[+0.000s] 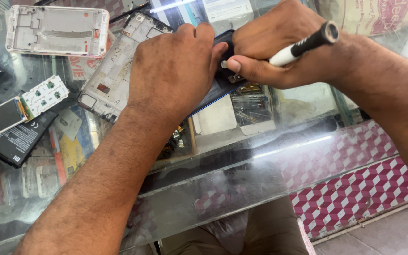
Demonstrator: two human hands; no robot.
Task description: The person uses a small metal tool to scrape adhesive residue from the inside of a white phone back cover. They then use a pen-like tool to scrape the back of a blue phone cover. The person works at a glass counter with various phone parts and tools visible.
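My left hand (173, 66) lies palm down over a dark blue phone (223, 85) on the glass counter (270, 141) and holds it in place. My right hand (279, 47) grips a small screwdriver (303, 45) with a white shaft and black ribbed cap, tip down against the phone's upper end. Most of the phone is hidden under both hands.
A white phone frame (55, 30) lies at the top left, and another bare frame (109, 80) sits beside my left hand. A small circuit board with a screen (27, 104) and a black battery (17, 139) lie at the left. Parts show beneath the glass.
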